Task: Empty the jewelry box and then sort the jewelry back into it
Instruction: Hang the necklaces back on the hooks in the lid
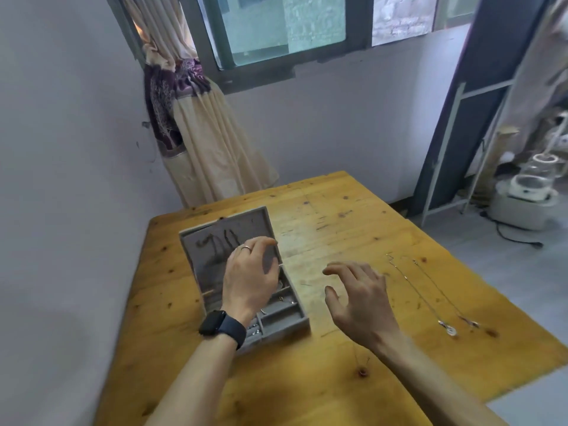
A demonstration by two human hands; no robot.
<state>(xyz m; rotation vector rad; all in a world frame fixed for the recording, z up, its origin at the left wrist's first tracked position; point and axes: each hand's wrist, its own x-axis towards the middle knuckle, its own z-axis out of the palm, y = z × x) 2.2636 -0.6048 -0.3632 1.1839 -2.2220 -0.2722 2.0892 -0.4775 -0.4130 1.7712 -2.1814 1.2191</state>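
Note:
A grey velvet jewelry box (285,321) stands open on the wooden table, its lid (215,241) tilted back. My left hand (249,278), with a ring and a dark wristwatch, hovers over the box's compartments with fingers bent downward; what its fingertips touch is hidden. Small pieces (255,329) lie in the near compartments. My right hand (359,299) hangs above the table to the right of the box, fingers spread and loosely curved, holding nothing. Two thin chain necklaces (430,296) with pendants lie stretched out at the right. A third chain with a red pendant (362,371) lies near my right forearm.
The wooden table (322,210) stands against a grey wall on the left. Curtains (196,133) hang under a window at the back. A metal frame and white appliances (528,192) stand on the floor at the right, beyond the table's edge.

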